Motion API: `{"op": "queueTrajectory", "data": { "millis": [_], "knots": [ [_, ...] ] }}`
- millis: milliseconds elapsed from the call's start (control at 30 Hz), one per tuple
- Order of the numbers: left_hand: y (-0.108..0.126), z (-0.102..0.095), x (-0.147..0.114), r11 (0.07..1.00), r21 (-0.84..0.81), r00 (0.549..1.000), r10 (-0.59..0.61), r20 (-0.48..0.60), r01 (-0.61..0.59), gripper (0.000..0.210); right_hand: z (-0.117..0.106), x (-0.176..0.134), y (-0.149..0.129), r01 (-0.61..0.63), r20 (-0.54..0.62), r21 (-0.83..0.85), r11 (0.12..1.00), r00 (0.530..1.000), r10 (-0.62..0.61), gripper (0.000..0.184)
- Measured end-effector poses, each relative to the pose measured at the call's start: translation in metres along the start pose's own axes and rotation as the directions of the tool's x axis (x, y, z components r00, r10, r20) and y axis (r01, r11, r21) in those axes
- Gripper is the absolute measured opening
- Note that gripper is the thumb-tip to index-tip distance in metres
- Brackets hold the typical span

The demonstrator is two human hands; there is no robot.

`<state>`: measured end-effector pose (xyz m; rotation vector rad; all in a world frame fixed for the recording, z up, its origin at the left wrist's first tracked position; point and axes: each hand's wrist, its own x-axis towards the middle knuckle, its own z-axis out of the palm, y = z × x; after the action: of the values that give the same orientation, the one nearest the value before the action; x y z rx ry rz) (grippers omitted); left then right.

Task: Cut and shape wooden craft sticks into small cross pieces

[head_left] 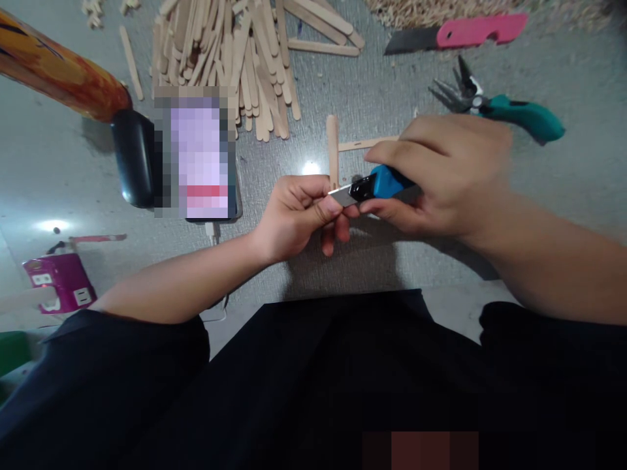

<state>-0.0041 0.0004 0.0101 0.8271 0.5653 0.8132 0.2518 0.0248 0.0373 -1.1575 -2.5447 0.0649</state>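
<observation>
My left hand is closed around the lower end of a wooden craft stick, which points away from me. In my right hand is a blue and black utility knife. Its bare blade lies across the stick's lower part, beside my left thumb. Whether the blade has cut into the wood cannot be made out. Beyond my right fingers, another craft stick with a small dark slot lies flat, partly hidden by that hand.
A pile of craft sticks lies at the back. Pliers and a pink-handled cutter lie at the right, near wood shavings. Left are a phone, a black rounded object, an orange cylinder and a purple socket block.
</observation>
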Motion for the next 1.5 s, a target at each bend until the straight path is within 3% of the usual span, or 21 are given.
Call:
{"op": "queueTrajectory", "data": {
  "millis": [67,133,267,367,500,633,933,1200,1500],
  "knots": [
    [0.0,0.0,0.0,1.0,0.013,1.0,-0.009,-0.026,0.009,0.043,0.003,0.0,0.002,0.043,-0.14,-0.01,0.999,0.989,-0.044,0.08],
    [-0.001,0.0,0.0,1.0,0.022,0.999,-0.01,-0.043,0.011,0.046,0.004,0.001,0.002,0.045,-0.178,0.022,0.999,0.983,-0.041,0.078],
    [-0.001,0.001,0.001,0.999,0.03,0.999,0.027,-0.046,-0.026,0.045,-0.002,0.002,0.003,-0.065,-0.022,0.111,0.992,0.997,0.067,0.076],
    [-0.001,0.0,0.001,0.999,0.046,0.999,0.019,-0.049,-0.017,0.046,-0.003,0.003,0.003,-0.075,0.068,0.157,0.985,0.996,0.065,0.075],
    [-0.001,-0.001,0.001,0.998,0.059,0.999,-0.007,-0.048,0.01,0.05,0.001,0.003,0.003,-0.012,0.007,0.172,0.985,1.0,0.011,0.076],
    [-0.002,-0.001,0.002,0.999,0.054,0.998,0.0,-0.057,0.003,0.051,0.003,0.003,0.004,-0.035,-0.027,0.15,0.988,0.999,0.039,0.079],
    [-0.002,-0.001,0.001,0.997,0.079,0.998,0.026,-0.063,-0.021,0.052,-0.012,0.007,-0.001,-0.167,0.195,0.095,0.981,0.97,0.147,0.075],
    [0.001,-0.001,0.0,0.998,0.053,0.998,-0.043,-0.039,0.045,0.051,-0.01,0.007,0.002,-0.113,0.203,0.135,0.984,0.976,0.084,0.071],
    [0.001,0.001,0.0,0.999,0.019,0.999,-0.032,-0.033,0.033,0.046,-0.013,0.01,0.006,-0.11,0.249,0.214,0.971,0.967,0.055,0.059]
  ]
}}
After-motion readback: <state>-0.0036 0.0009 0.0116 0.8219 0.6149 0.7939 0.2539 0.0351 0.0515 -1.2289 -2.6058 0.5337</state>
